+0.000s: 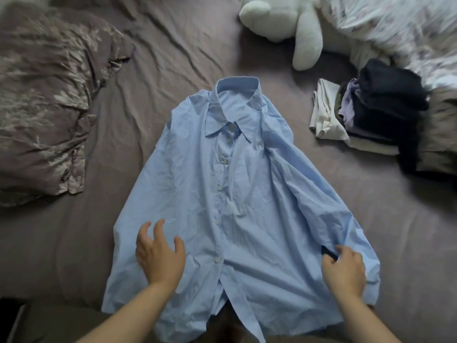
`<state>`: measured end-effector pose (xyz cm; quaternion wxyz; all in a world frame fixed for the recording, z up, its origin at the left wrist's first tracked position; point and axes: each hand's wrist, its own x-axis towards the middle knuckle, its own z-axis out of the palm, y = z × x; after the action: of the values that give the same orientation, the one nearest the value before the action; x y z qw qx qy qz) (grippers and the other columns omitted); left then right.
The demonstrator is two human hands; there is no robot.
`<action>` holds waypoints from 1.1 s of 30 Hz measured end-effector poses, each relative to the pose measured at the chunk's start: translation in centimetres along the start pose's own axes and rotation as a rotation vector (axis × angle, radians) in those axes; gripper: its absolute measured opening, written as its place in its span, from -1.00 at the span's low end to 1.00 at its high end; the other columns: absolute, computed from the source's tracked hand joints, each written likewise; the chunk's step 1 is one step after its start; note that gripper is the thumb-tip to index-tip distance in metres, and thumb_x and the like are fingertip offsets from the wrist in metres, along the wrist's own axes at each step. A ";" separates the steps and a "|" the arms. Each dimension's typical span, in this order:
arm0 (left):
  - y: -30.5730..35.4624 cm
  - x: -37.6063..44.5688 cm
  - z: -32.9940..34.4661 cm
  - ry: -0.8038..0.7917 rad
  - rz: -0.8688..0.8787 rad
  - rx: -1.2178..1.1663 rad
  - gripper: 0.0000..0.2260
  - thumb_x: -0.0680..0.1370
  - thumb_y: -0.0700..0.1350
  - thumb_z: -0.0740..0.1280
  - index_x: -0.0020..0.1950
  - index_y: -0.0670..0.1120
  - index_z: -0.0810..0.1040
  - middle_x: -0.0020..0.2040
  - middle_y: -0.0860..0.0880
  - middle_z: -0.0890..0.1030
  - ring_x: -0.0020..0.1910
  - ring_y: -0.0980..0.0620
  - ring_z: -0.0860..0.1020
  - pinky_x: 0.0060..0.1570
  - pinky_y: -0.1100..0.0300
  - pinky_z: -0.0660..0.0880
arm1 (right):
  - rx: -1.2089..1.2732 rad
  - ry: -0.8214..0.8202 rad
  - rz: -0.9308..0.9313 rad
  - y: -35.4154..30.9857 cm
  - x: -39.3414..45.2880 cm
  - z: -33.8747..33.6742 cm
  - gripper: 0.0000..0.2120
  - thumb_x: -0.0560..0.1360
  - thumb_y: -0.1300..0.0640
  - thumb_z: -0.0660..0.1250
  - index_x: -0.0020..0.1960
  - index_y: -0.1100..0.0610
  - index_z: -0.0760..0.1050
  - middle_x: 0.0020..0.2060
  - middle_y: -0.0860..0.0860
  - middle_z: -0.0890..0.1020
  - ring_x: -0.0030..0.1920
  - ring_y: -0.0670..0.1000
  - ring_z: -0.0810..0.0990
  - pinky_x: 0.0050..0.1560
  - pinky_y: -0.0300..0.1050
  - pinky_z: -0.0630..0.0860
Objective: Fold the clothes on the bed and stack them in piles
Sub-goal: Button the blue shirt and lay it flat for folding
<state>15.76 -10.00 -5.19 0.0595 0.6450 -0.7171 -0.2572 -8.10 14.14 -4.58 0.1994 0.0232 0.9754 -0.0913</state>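
Shirt lies face-up, buttoned, mid-bed; my left hand hovers spread and empty, my right hand pinches the sleeve; smooth flat first, then fold sleeves inward

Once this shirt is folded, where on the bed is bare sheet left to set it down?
Bare sheet lies between the patterned duvet and the blue shirt, and between the shirt's right sleeve and the clothes pile. The far right is crowded: pile, plush toy, floral bedding.
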 end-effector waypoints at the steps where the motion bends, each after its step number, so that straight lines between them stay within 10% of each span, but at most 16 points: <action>1: 1.2 2.2 0.2 0.014 0.088 -0.006 -0.62 0.45 -0.23 0.41 0.26 -0.20 0.50 0.38 -0.24 0.30 0.31 -0.29 0.32 0.30 -0.23 0.25 | 0.073 0.017 -0.104 -2.3 0.9 -0.2 -0.68 0.47 0.19 0.30 0.21 0.21 0.50 0.20 0.21 0.50 0.21 0.23 0.44 0.23 0.13 0.36; 8: 10.2 18.1 1.2 0.052 0.489 0.042 -0.85 0.50 -0.27 0.31 0.01 -0.18 0.62 0.23 -0.16 0.52 0.26 -0.21 0.43 0.24 -0.11 0.30 | 0.241 0.072 -0.499 -19.9 7.7 0.7 -0.76 0.51 0.05 0.35 0.09 0.19 0.57 0.09 0.08 0.60 0.19 0.13 0.50 0.21 0.00 0.35; 15: 17.6 30.3 3.4 -0.040 0.603 0.237 -0.71 0.56 -0.21 0.23 0.27 -0.18 0.52 0.34 -0.10 0.46 0.32 -0.14 0.38 0.27 0.03 0.24 | 0.159 0.054 -0.576 -33.3 15.0 2.3 -0.63 0.53 0.01 0.30 0.24 0.22 0.48 0.21 0.14 0.53 0.25 0.17 0.47 0.18 0.01 0.40; 19: 21.1 34.6 5.7 -0.082 0.626 0.308 -0.60 0.52 -0.17 0.28 0.36 -0.17 0.39 0.40 -0.13 0.37 0.36 -0.14 0.35 0.30 -0.02 0.28 | 0.101 -0.070 -0.399 -35.0 19.4 4.3 -0.56 0.51 0.00 0.34 0.29 0.22 0.40 0.20 0.13 0.51 0.22 0.17 0.49 0.06 -0.06 0.41; 25: 22.8 38.1 9.1 -0.317 0.609 0.377 -0.55 0.54 0.03 0.33 0.42 0.07 0.36 0.40 -0.02 0.42 0.38 -0.10 0.37 0.29 0.00 0.24 | 0.141 -0.044 -0.435 -33.5 24.2 3.2 -0.84 0.52 0.19 0.30 -0.19 0.23 0.56 -0.30 0.14 0.51 -0.21 0.09 0.46 -0.31 -0.13 0.28; 33: 24.9 43.5 7.0 0.119 0.656 0.079 -0.81 0.59 -0.10 0.22 0.06 -0.13 0.58 0.09 -0.25 0.61 0.08 -0.28 0.53 0.01 -0.02 0.43 | 0.159 0.109 -0.414 -33.9 29.1 -4.9 -0.80 0.54 0.02 0.33 0.04 0.10 0.64 -0.08 0.04 0.59 0.10 0.06 0.55 0.00 -0.18 0.36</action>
<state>-16.44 -48.61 -10.79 0.1558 0.3957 -0.8912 -0.1581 -39.52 -17.99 -5.92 0.1210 -0.1568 0.9584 -0.2054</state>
